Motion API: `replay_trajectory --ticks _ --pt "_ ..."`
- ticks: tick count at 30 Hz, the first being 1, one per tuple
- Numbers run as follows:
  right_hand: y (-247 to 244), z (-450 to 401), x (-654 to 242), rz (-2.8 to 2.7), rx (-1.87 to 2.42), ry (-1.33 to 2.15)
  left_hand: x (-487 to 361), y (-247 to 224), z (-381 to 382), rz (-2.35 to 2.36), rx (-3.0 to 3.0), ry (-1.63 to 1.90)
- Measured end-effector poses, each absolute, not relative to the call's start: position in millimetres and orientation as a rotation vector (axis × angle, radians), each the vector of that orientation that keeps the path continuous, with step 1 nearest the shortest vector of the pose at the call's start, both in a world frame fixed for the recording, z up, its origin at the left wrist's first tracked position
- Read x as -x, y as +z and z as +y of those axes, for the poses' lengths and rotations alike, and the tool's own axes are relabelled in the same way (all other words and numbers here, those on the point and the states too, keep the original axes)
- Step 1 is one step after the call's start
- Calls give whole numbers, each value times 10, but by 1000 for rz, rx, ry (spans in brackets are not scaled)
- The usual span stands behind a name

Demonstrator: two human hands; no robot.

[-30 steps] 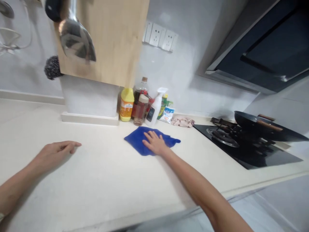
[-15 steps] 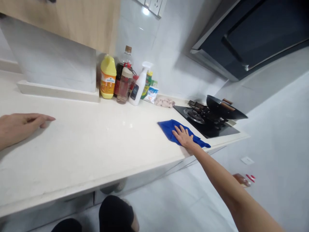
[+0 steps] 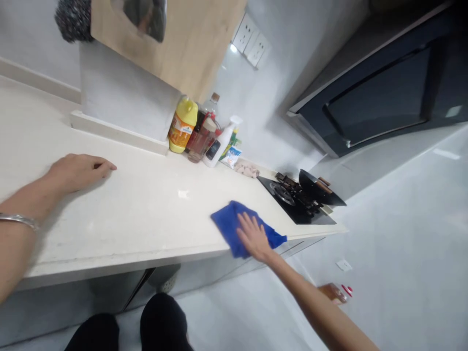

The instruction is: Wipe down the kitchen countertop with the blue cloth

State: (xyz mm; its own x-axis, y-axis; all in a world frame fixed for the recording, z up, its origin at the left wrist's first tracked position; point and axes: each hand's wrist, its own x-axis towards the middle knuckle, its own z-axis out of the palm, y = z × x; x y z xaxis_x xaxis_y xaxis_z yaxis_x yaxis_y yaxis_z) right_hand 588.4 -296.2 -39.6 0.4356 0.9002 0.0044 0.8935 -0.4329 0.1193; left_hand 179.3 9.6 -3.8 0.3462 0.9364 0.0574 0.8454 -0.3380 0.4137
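Note:
My right hand (image 3: 253, 239) lies flat on a blue cloth (image 3: 227, 225), fingers spread, at the front edge of the white countertop (image 3: 153, 209). One corner of the cloth hangs slightly over that edge. On the left, my left hand (image 3: 78, 171) rests on the countertop with its fingers curled in and pressed together. Nothing shows between them. A metal bangle (image 3: 18, 220) circles the left wrist.
Along the wall stand a yellow jug (image 3: 183, 126), a brown-tinted bottle (image 3: 202, 141), a white spray bottle (image 3: 220, 143) and small packets (image 3: 231, 157). A crumpled pinkish cloth (image 3: 247, 169) lies beside the gas stove (image 3: 288, 200), which carries a wok (image 3: 316, 189). Overhead juts a dark range hood (image 3: 380, 92).
My right hand has slid the blue cloth away from the stove, toward the counter's front edge. My left index finger, pointing out before, is now drawn in. The view has tilted and shifted.

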Motion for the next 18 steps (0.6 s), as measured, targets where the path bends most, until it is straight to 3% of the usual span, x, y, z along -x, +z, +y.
replay_trajectory --ticks 9,18 --pt "-98 -2237 -4229 2409 -2074 -242 -1789 -46 237 1621 -2294 362" --pt "-65 -1387 -4358 2639 -1924 -339 -1716 -222 458 1691 -2295 407"
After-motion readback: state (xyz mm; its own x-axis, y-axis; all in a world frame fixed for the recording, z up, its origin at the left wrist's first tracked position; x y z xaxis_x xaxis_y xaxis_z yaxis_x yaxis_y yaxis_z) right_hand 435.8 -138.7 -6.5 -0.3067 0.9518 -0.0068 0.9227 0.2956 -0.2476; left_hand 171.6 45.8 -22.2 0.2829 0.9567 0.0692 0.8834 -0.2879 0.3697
